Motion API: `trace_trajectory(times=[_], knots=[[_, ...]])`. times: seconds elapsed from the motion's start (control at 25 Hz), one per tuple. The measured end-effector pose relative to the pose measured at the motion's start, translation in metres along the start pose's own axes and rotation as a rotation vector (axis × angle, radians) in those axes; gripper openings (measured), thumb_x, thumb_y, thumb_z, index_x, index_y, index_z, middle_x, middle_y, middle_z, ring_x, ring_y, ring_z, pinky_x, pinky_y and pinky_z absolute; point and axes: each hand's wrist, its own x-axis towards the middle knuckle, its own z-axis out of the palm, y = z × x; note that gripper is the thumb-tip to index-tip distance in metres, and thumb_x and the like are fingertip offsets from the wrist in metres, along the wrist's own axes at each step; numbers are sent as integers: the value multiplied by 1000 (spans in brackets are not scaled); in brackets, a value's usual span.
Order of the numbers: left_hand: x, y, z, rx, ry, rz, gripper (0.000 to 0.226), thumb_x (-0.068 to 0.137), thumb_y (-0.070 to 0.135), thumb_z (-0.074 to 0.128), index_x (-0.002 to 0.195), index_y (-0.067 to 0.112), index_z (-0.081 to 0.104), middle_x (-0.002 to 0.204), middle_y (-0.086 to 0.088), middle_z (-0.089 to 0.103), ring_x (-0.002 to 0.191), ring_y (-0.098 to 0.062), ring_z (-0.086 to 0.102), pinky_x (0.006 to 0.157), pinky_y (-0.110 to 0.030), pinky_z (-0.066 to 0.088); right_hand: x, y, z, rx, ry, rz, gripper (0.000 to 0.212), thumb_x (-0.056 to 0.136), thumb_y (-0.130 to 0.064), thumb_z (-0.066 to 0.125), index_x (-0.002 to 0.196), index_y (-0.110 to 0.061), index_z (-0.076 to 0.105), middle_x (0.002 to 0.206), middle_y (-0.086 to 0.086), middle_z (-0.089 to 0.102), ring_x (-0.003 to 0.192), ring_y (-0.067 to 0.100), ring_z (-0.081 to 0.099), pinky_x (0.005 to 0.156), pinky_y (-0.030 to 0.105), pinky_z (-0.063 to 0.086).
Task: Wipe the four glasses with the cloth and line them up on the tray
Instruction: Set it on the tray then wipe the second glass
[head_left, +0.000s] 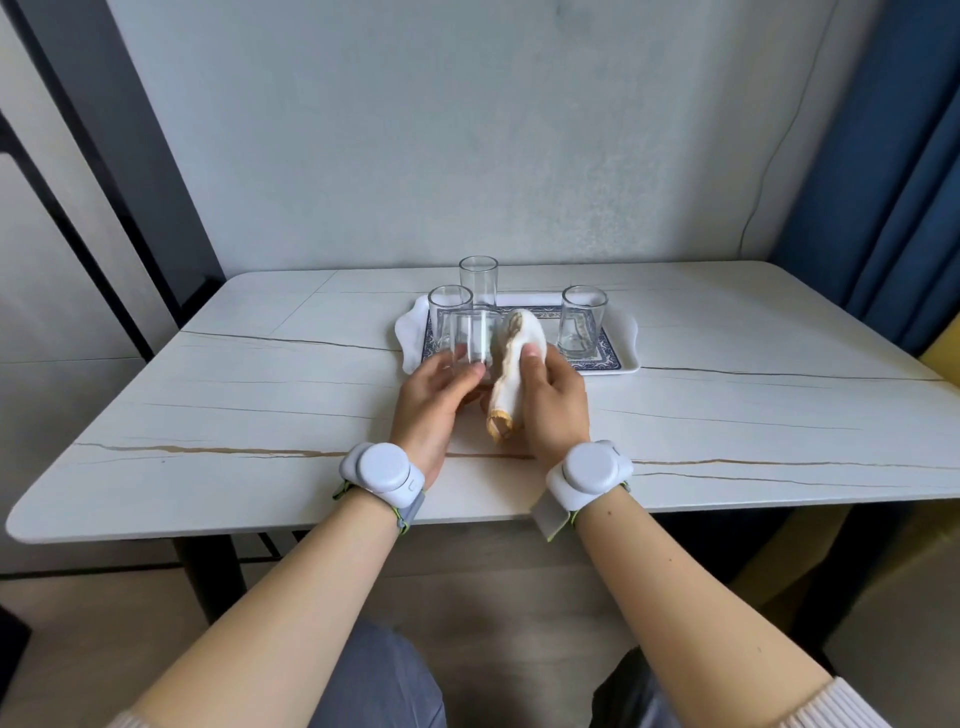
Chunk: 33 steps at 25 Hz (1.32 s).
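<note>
Her left hand (434, 395) curls round a clear glass (471, 338); the right hand (553, 397) pinches the cloth (511, 374) beside it. One glass (582, 322) stands on the tray (626, 338), two others (451, 312) at its far-left edge, so most wiping seems left

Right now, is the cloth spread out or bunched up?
Bunched up. The cloth is gathered into a roll in the right hand, one end hanging down, beside the glass in the left hand.
</note>
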Motion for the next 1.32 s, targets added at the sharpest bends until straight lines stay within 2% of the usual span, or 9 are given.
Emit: trace_trajectory(times=[0.16, 0.32, 0.44, 0.64, 0.76, 0.88, 1.0, 1.2, 1.32], knots=[[-5, 0, 1, 164, -5, 65, 38, 76, 14, 74, 112, 16, 63, 106, -7, 70, 99, -16, 65, 89, -32, 54, 10, -9, 5, 99, 1, 10, 14, 100, -28, 50, 110, -25, 60, 101, 4, 70, 95, 23, 65, 89, 40, 52], [-7, 0, 4, 109, -34, 59, 23, 88, -3, 64, 107, 10, 59, 91, -3, 68, 80, -4, 67, 73, -19, 53, 8, -7, 7, -45, -130, -138, 17, 99, -33, 51, 93, -22, 63, 78, -9, 63, 79, 15, 59, 78, 37, 49], [-5, 0, 2, 104, -35, 68, 26, 87, -2, 67, 111, 3, 59, 93, -7, 70, 82, -8, 66, 74, -20, 53, 10, -1, -1, -111, -135, -112, 31, 92, -45, 52, 85, -18, 65, 72, -2, 63, 74, 19, 58, 75, 40, 50], [-8, 2, 1, 128, -14, 136, 40, 79, -2, 76, 115, -5, 60, 102, -10, 70, 92, -10, 67, 81, -19, 52, 14, 2, 1, 102, -49, 310, 37, 82, -50, 56, 73, -16, 69, 81, 9, 70, 80, 26, 64, 88, 52, 54], [-9, 2, 3, 199, -40, 204, 42, 73, 3, 80, 110, 12, 63, 103, -10, 71, 97, -15, 67, 90, -24, 51, 13, 4, -2, 265, -158, 442, 34, 88, -46, 57, 88, -14, 68, 96, 13, 70, 94, 29, 66, 100, 52, 51], [-7, 1, 3, 251, 4, 246, 40, 70, 9, 80, 104, 24, 64, 102, -7, 71, 101, -20, 67, 95, -29, 51, 11, 1, -3, 36, -138, 401, 37, 96, -41, 55, 81, -11, 69, 92, 16, 72, 93, 35, 70, 93, 49, 56], [-6, 1, 3, 279, 65, 250, 40, 73, 6, 82, 107, 17, 65, 101, -7, 71, 99, -18, 67, 95, -29, 52, 9, -2, -12, -87, -125, 309, 42, 96, -39, 59, 87, 0, 72, 86, 17, 72, 83, 32, 69, 78, 35, 55], [-3, 2, 6, 337, 132, 200, 41, 76, 12, 82, 112, 13, 64, 96, 0, 71, 89, -10, 65, 93, -30, 53, 10, -3, -42, -150, -123, 185, 37, 91, -42, 62, 80, -8, 69, 77, 8, 71, 74, 28, 64, 75, 37, 53], [7, 0, 16, 473, 114, 191, 52, 74, 18, 84, 119, 12, 59, 95, 3, 71, 93, -14, 67, 93, -34, 53, 16, -5, -64, -184, -40, 101, 37, 87, -49, 57, 84, -13, 69, 83, 11, 72, 84, 34, 66, 81, 39, 53]])
